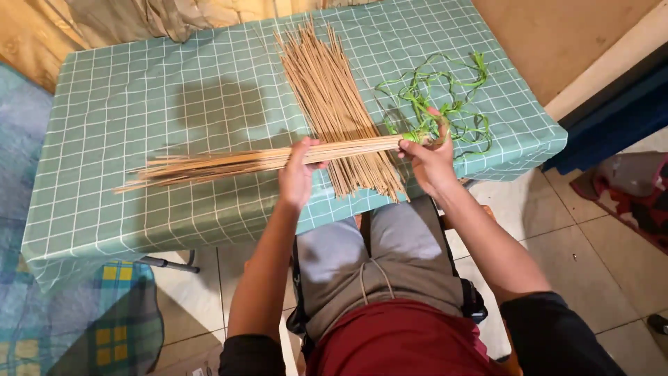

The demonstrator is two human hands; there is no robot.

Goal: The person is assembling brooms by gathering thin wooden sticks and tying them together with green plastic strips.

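Observation:
I hold a long bundle of thin tan sticks (229,162) sideways above the table. My left hand (299,174) grips it near the middle. My right hand (430,159) holds its right end, where green plastic string (426,129) is wrapped around the sticks. The bundle's loose tips fan out to the left. A loose pile of the same sticks (334,97) lies lengthwise on the table beneath the bundle, running from the far edge to the near edge.
The table wears a teal checked cloth (139,104). More green string (452,90) lies tangled at the right. A checked mat (104,327) covers the floor at the left; tiled floor (577,237) is at the right. I am seated close to the table's near edge.

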